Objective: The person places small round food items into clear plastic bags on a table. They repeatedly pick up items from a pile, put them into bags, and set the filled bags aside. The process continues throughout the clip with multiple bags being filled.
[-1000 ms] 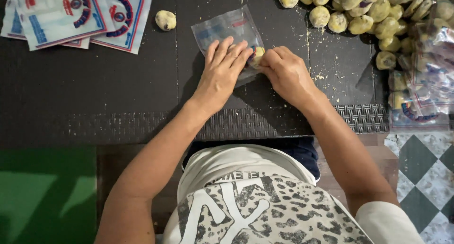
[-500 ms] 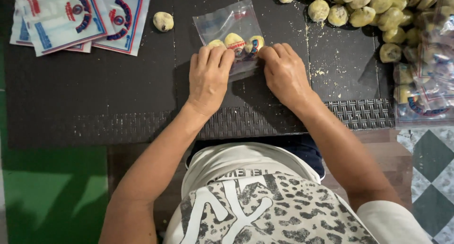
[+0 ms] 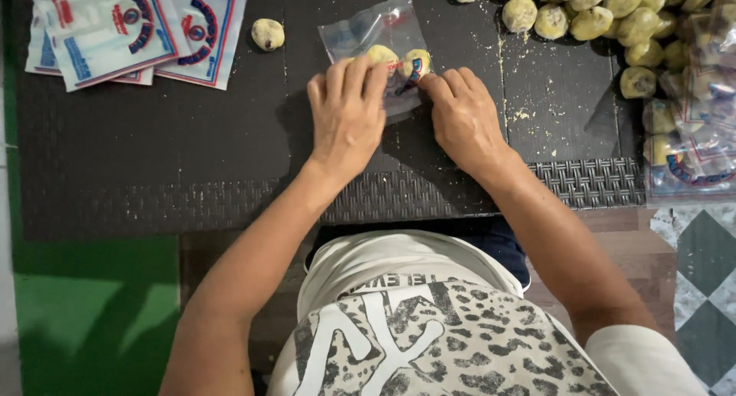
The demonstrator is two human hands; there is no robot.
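here your left hand (image 3: pixel 349 112) lies flat on the near end of the bag (image 3: pixel 376 39), palm down, fingers stretched and close together, pressing the plastic on the table (image 3: pixel 153 158). your right hand (image 3: pixel 464 116) is just beside it, fingers bent a little, the tips touching the right near corner of the bag; if they pinch the plastic or only press it, i cannot tell. the bag is clear, it lies on the dark table in front of you, at the middle of the far side. inside it two yellow balls (image 3: pixel 400 61) sit side by side, just beyond your fingertips. one single ball (image 3: pixel 267 34) lies alone to the left of the bag. further left is a stack of empty bags (image 3: pixel 130 28) with red and blue print. at the far right are a pile of balls (image 3: pixel 606 16) and some filled bags (image 3: pixel 690 135). yellow crumbs (image 3: pixel 521 112) lie near your right hand.
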